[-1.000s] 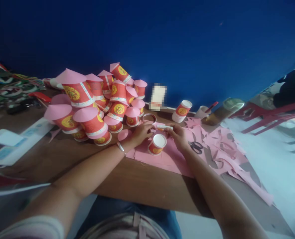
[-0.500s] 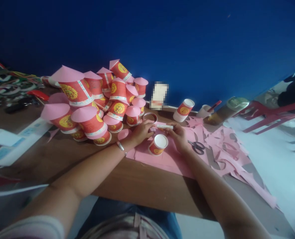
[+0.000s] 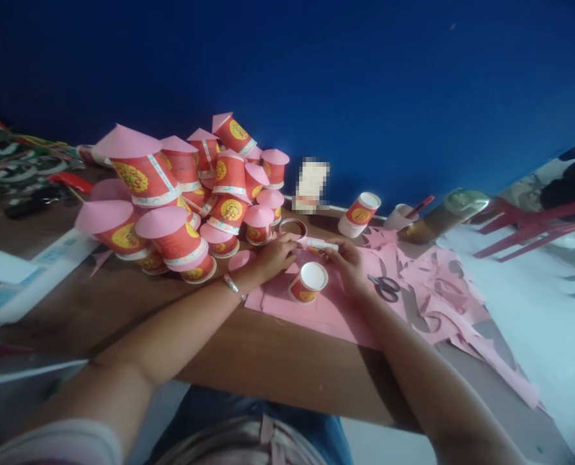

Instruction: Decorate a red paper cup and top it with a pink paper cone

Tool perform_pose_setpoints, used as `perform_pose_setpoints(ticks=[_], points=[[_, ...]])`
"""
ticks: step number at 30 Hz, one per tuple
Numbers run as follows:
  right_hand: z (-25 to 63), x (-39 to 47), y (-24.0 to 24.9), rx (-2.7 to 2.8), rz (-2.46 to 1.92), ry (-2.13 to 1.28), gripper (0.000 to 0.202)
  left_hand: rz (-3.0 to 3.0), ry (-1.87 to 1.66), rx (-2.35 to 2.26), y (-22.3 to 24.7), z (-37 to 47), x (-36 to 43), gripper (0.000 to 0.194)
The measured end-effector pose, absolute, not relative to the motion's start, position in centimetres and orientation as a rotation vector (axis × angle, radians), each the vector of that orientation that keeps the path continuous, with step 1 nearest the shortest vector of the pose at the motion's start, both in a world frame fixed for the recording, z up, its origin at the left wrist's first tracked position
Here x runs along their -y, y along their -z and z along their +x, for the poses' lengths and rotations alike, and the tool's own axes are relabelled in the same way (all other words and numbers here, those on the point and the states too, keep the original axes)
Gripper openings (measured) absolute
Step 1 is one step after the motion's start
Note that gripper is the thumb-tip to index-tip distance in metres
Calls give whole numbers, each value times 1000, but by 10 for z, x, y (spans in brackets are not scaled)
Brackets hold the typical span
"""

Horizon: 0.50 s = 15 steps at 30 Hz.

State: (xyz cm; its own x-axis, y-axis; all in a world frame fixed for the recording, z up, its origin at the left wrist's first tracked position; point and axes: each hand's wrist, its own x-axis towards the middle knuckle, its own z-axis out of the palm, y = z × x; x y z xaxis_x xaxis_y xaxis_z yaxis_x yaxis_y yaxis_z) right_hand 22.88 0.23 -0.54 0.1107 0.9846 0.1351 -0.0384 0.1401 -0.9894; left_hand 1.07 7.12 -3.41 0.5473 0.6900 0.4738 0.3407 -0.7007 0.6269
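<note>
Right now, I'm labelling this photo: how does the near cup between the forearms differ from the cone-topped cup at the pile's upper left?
The near cup shows a white round end, coneless; the cone-topped cup wears a pink cone. The near cup stands on pink paper; the cone-topped cup rests up in the pile. Both have red sides with yellow designs.

Craft workspace, pink paper scraps (image 3: 429, 270), scissors (image 3: 386, 285), piled cone-topped cups (image 3: 230, 173)
</note>
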Motion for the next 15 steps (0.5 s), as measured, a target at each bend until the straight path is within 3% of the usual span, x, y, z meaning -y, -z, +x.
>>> perform_pose_setpoints(ticks=[5,15], points=[[228,-3,7,1185,-1108,-1080,45,2260,-1124,-908,31,10,-66,43],[223,-7,-3,1284,-1177,-1060,36,1806,-1273,-731,12,20,-57,25]])
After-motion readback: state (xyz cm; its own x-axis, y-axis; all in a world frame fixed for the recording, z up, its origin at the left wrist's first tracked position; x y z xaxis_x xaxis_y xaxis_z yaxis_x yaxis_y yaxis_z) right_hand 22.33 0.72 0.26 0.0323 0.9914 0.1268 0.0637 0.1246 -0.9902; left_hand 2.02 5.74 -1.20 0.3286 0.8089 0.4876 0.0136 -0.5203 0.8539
